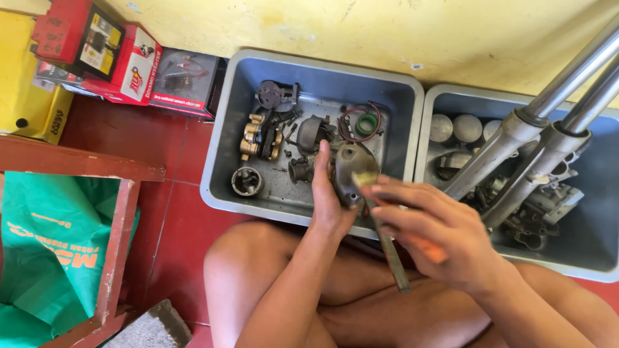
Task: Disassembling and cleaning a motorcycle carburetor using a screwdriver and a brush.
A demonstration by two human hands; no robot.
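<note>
The left hand (327,203) is clamped around a grimy metal carburettor body (351,173), held just above the near edge of the grey tub (222,129) of loose parts, while the right hand (438,235) is closed on an orange-handled brush (387,241) whose bristle end touches the part. The grip looks one-sided — a hard stroke could twist the body free and drop it into the tub among the small pieces. The brush could also skid onto the left thumb.
</note>
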